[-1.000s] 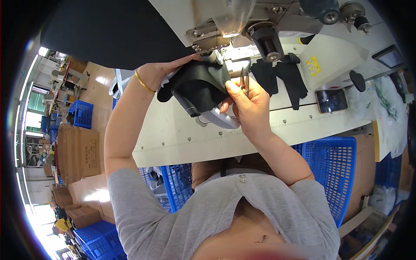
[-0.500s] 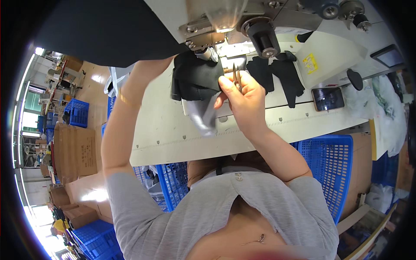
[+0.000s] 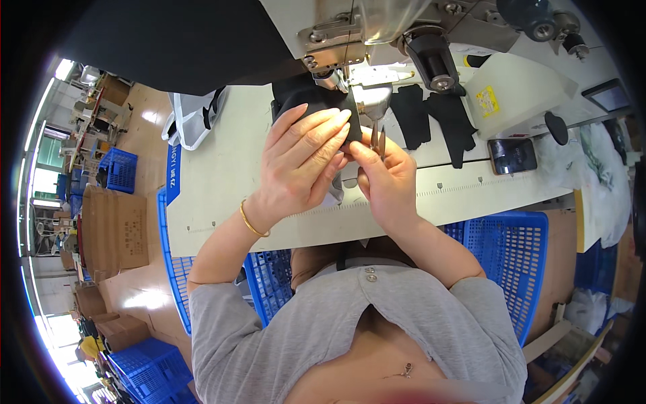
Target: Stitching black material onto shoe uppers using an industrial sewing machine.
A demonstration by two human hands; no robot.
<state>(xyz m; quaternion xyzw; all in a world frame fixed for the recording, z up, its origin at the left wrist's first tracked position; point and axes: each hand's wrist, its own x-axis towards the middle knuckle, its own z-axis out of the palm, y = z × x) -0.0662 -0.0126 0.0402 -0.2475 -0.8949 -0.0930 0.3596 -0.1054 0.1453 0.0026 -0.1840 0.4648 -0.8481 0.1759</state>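
Black fabric (image 3: 296,91) lies under the presser foot (image 3: 334,81) of a sewing machine. My left hand (image 3: 303,158) rests on this cloth with its fingers stretched out and lying flat, and covers much of it; a gold bangle circles the wrist. Close beside it, my right hand (image 3: 390,185) is closed around small thread snips (image 3: 378,140), their blades pointing away from me. The right thumb and forefinger meet at the near edge of the black cloth, beside the left thumb. A pale grey piece of cloth (image 3: 333,194) shows partly beneath my left hand.
Cut black pieces (image 3: 452,128) lie right of the needle area. A phone (image 3: 511,156) and clear plastic bags (image 3: 592,165) are farther right. Black material (image 3: 175,40) hangs at upper left, near a white bag (image 3: 192,121). Blue baskets (image 3: 511,262) stand below the table edge (image 3: 289,236).
My left hand has come down from behind the hanging black material onto the cloth at the machine. The right hand, still with the snips, has moved slightly nearer and right.
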